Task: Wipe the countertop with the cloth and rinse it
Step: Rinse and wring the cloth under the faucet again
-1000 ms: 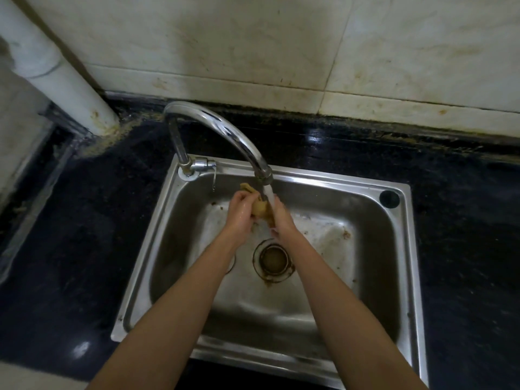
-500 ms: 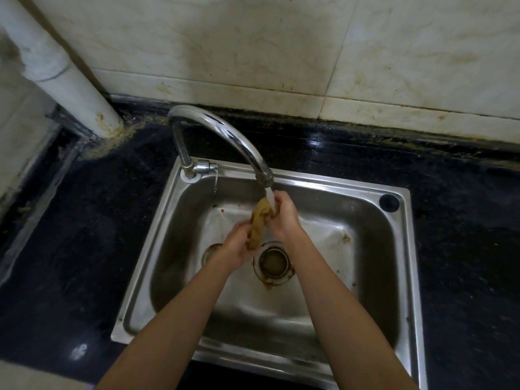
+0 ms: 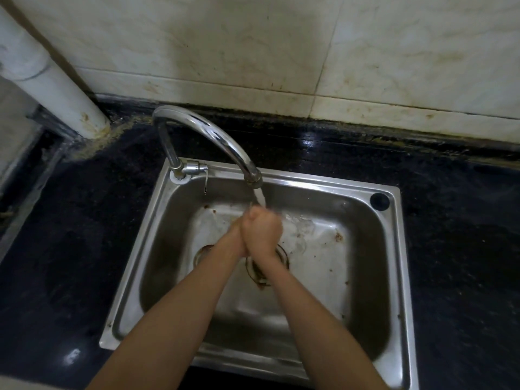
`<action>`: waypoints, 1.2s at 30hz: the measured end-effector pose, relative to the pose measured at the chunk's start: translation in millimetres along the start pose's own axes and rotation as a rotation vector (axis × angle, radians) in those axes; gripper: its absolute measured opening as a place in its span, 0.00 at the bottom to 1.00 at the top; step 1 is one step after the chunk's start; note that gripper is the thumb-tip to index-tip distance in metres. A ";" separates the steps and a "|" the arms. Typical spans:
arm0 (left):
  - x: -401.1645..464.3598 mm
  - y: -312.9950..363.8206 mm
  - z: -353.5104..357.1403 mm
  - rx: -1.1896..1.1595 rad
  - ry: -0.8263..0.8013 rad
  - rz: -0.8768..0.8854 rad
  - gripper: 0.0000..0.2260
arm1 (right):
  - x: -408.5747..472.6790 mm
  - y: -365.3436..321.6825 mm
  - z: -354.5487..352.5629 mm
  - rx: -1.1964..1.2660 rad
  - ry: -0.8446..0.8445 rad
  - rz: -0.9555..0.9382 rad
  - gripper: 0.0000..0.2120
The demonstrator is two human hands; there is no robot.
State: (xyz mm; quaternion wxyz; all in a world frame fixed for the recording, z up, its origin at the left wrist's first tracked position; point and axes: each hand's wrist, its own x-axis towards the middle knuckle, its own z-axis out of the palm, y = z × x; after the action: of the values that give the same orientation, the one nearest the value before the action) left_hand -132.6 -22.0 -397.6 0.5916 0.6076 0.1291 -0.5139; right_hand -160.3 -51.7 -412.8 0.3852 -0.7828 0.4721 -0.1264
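Around the steel sink (image 3: 392, 249) the dark bench (image 3: 70, 249) lies wet and glossy, so the wiping looks done and rinsing is the step in hand. Under the tap (image 3: 213, 136), water runs onto both hands. Half a second ago the cloth hung as a long upright strip between them; now the right hand (image 3: 264, 228) is fisted against the left hand (image 3: 235, 235), and the cloth is bunched inside, hidden. Its axis and heading cannot be told. Likely a squeeze.
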 end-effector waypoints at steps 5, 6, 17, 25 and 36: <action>11.6 1.3 5.4 -0.005 -0.043 -0.141 0.09 | 45.6 18.9 -19.2 0.263 0.166 0.245 0.22; 11.3 2.6 5.7 -0.001 -0.036 -0.147 0.10 | 42.8 15.9 -20.0 0.274 0.163 0.244 0.22; 20.8 -2.1 0.6 -0.050 -0.035 -0.125 0.10 | 42.3 24.7 -11.5 0.152 0.119 0.198 0.20; 22.8 10.8 9.9 0.075 0.144 -0.007 0.14 | 37.7 52.3 -3.3 0.864 -0.402 0.771 0.24; 29.8 18.3 -33.4 -0.057 0.347 0.102 0.12 | 36.9 42.3 -7.5 0.724 -0.533 0.315 0.13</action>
State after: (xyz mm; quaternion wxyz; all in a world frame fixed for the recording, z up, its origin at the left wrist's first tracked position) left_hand -89.8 -11.9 -417.6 0.6028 0.6759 0.2130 -0.3667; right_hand -172.3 -97.0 -444.4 0.7553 -0.5225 0.3953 -0.0177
